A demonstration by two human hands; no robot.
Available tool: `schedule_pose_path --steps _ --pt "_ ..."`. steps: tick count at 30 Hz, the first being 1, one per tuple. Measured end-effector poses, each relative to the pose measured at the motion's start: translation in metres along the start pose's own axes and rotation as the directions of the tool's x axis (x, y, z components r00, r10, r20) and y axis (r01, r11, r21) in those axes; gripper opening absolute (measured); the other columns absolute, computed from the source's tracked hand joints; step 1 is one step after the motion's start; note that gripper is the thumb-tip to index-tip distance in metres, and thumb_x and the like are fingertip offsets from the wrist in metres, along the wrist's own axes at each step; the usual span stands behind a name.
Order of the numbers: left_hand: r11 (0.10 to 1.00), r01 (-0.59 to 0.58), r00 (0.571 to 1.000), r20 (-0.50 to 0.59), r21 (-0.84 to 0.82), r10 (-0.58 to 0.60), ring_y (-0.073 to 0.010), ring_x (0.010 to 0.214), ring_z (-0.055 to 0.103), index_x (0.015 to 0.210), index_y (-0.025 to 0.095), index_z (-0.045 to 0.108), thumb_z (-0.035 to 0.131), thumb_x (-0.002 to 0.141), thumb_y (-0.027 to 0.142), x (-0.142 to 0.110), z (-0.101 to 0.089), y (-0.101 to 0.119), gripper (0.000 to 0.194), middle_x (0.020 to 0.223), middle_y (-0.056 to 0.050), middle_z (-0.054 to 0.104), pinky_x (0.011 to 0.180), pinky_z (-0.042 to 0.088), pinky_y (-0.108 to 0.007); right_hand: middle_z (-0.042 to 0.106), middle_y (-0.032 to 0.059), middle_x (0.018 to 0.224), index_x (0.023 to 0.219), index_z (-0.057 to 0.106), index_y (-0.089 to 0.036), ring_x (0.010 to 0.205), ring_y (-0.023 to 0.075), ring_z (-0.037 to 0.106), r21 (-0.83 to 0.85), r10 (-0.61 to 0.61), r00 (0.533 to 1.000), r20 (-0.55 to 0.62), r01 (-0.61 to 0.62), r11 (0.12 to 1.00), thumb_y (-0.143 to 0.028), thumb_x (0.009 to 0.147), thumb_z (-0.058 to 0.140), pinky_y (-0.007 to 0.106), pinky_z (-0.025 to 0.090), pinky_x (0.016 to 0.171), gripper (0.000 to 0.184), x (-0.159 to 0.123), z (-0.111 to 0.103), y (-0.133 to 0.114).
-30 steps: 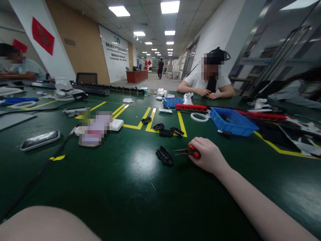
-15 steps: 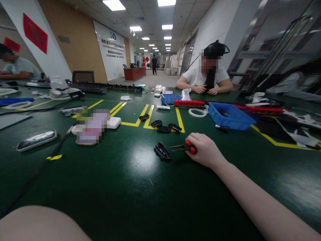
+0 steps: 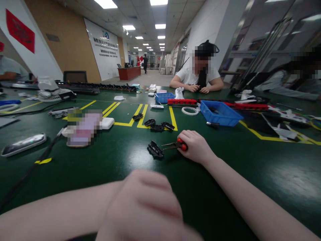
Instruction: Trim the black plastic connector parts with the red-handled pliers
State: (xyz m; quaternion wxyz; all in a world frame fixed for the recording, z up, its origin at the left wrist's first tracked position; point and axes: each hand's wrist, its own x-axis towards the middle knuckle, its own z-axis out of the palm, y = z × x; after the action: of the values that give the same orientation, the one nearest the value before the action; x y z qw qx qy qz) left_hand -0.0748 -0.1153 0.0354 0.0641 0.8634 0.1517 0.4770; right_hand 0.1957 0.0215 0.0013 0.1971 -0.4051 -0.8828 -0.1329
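My right hand (image 3: 194,146) is closed round the red handles of needle-nose pliers (image 3: 173,146). The pliers' jaws are slightly parted and point left, their tips close to a black plastic part (image 3: 155,149) lying on the green table. Large and blurred in the foreground, my left hand (image 3: 147,204) is raised near the camera with its back showing. Its fingers are smeared and partly out of view, so whether they hold anything is hidden. Farther back, several similar black plastic parts (image 3: 157,128) lie by the yellow tape lines.
A blue bin (image 3: 220,113) stands right of the centre, with a white ring (image 3: 190,110) beside it. To the left are a phone (image 3: 85,130), a white case (image 3: 107,123), an oblong device (image 3: 23,144) and a black cable (image 3: 47,150). A co-worker (image 3: 198,73) sits opposite.
My left hand has come up from the lower left into the foreground, covering the thin pin on the table. The view has shifted slightly right; my right hand keeps its hold on the pliers.
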Motion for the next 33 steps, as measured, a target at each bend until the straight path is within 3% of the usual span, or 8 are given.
schedule_pose_path --steps 3,6,9,13,16,21,27,33 --pt "0.996 -0.081 0.991 0.103 -0.042 0.085 -0.0158 0.081 0.063 0.108 0.025 0.057 0.050 0.094 0.019 0.028 0.010 -0.058 0.017 0.097 -0.003 0.066 0.072 0.054 -0.029 0.064 0.0096 0.091 0.083 0.055 -0.020 0.086 0.0244 0.056 -0.005 -0.001 1.000 -0.015 0.001 1.000 -0.020 0.076 0.061 0.035 0.042 0.077 0.009 0.001 -0.002 -0.001" --pt "0.992 0.103 0.956 0.267 0.076 -0.120 -0.0213 0.101 0.061 0.110 0.019 0.054 0.047 0.090 0.015 0.034 0.012 -0.104 0.021 0.109 -0.009 0.061 0.087 0.053 -0.036 0.065 0.0103 0.093 0.085 0.056 -0.020 0.090 0.0260 0.057 0.002 -0.010 1.000 -0.024 0.010 1.000 -0.019 0.076 0.061 0.036 0.043 0.077 0.010 0.001 -0.004 -0.002" --pt "0.971 0.198 0.886 0.400 0.135 -0.236 -0.0272 0.123 0.051 0.122 0.018 0.048 0.051 0.090 0.021 0.026 0.010 -0.125 0.032 0.131 -0.013 0.054 0.106 0.042 -0.044 0.066 0.0088 0.089 0.085 0.057 -0.020 0.085 0.0246 0.057 0.016 -0.015 1.000 -0.017 0.015 1.000 -0.020 0.076 0.062 0.036 0.043 0.075 0.011 0.001 -0.004 -0.001" --pt "0.968 0.183 0.808 0.534 0.174 -0.249 -0.0299 0.124 0.050 0.132 0.018 0.045 0.061 0.090 0.040 0.018 0.013 -0.134 0.050 0.134 -0.013 0.054 0.106 0.040 -0.046 0.066 0.0076 0.086 0.085 0.057 -0.020 0.078 0.0219 0.057 0.029 -0.015 1.000 -0.013 0.015 0.999 -0.027 0.079 0.065 0.034 0.043 0.070 0.012 0.000 -0.001 0.000" --pt "0.962 0.168 0.763 0.589 0.217 -0.267 -0.0285 0.117 0.054 0.135 0.017 0.045 0.060 0.092 0.045 0.018 0.017 -0.135 0.052 0.131 -0.012 0.056 0.100 0.042 -0.044 0.065 0.0077 0.083 0.084 0.058 -0.019 0.074 0.0209 0.057 0.037 -0.032 0.999 -0.013 0.032 0.999 -0.042 0.083 0.066 0.033 0.042 0.068 0.024 0.000 -0.001 -0.001" --pt "0.942 0.170 0.763 0.566 0.289 -0.312 -0.0253 0.105 0.058 0.127 0.019 0.055 0.057 0.095 0.045 0.020 0.019 -0.133 0.042 0.120 -0.010 0.059 0.090 0.046 -0.039 0.065 0.0097 0.085 0.091 0.061 -0.015 0.077 0.0220 0.059 0.072 -0.081 0.996 -0.033 0.083 0.994 -0.060 0.083 0.063 0.034 0.043 0.069 0.046 0.000 -0.002 -0.002" --pt "0.916 0.225 0.742 0.551 0.331 -0.382 -0.0227 0.087 0.061 0.101 0.018 0.060 0.061 0.091 0.055 0.019 0.024 -0.131 0.039 0.098 -0.006 0.062 0.072 0.046 -0.031 0.065 0.0090 0.081 0.084 0.063 -0.016 0.071 0.0187 0.057 0.059 -0.088 0.995 -0.036 0.090 0.994 -0.047 0.100 0.040 0.032 0.041 0.066 0.041 -0.002 -0.004 -0.002" --pt "0.907 0.335 0.710 0.564 0.255 -0.421 -0.0224 0.089 0.064 0.106 0.019 0.059 0.065 0.089 0.054 0.018 0.027 -0.130 0.039 0.101 -0.004 0.062 0.072 0.047 -0.030 0.065 0.0071 0.078 0.081 0.063 -0.017 0.068 0.0161 0.055 0.041 -0.083 0.996 -0.040 0.085 0.996 -0.029 0.103 0.029 0.032 0.039 0.067 0.042 0.000 -0.005 -0.004"
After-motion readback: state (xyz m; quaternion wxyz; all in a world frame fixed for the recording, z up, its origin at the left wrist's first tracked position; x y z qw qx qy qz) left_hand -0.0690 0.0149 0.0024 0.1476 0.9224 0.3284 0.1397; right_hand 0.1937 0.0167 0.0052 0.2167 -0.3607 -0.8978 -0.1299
